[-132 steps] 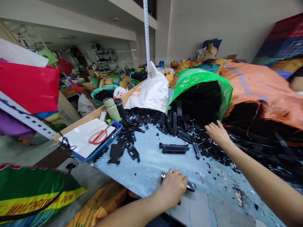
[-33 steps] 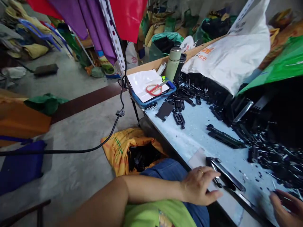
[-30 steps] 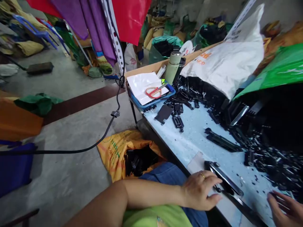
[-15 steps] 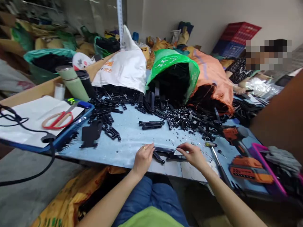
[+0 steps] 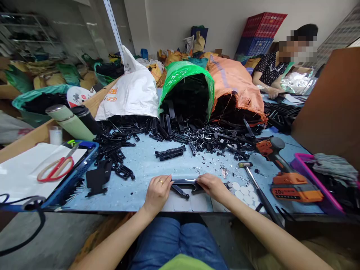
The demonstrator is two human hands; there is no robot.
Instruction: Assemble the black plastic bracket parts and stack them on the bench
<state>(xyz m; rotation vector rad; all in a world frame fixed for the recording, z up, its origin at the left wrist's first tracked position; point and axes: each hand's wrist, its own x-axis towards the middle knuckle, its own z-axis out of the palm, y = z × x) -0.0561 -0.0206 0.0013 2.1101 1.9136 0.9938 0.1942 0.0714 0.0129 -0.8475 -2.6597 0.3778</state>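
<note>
Pinching the dark bar (image 5: 184,181) at both ends with our left hand (image 5: 158,192) and right hand (image 5: 213,186), we may let it tilt if one hold slips.

A workshop is showing here: black parts (image 5: 208,141) are lying heaped before open sacks (image 5: 187,70) on a blue bench (image 5: 140,159), a hammer (image 5: 264,200) and an orange power tool (image 5: 298,187) are resting at near right, and crates (image 5: 263,28) are standing stacked at far right.
</note>
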